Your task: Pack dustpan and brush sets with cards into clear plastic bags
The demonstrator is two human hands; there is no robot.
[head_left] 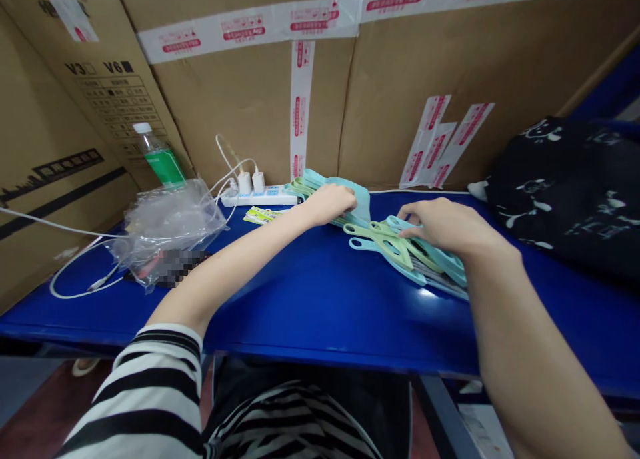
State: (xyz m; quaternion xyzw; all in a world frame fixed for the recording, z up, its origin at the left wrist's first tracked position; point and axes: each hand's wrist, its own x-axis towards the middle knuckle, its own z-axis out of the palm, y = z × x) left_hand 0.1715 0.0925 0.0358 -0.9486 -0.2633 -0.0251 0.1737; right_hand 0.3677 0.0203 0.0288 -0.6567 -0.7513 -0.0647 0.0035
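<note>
My left hand [331, 204] reaches across the table and rests, fingers curled, on a pile of light blue and green flat plastic tools [361, 206] near the cardboard at the back. A second pile of blue and green plastic tools with looped handles [384, 243] lies to its right; grey parts show between its layers. My right hand [440, 224] is bent over that pile, thumb and fingers closed on a light blue handle. The exact kind of these tools is unclear. The palms hide part of both piles.
Behind the blue table [300, 299] stand large taped cardboard boxes [240, 99]. At left are a bottle with a green label [165, 166], clear plastic bags [175, 216] and white cables. A power strip [270, 198] holds chargers. A black patterned bag [560, 186] lies at right.
</note>
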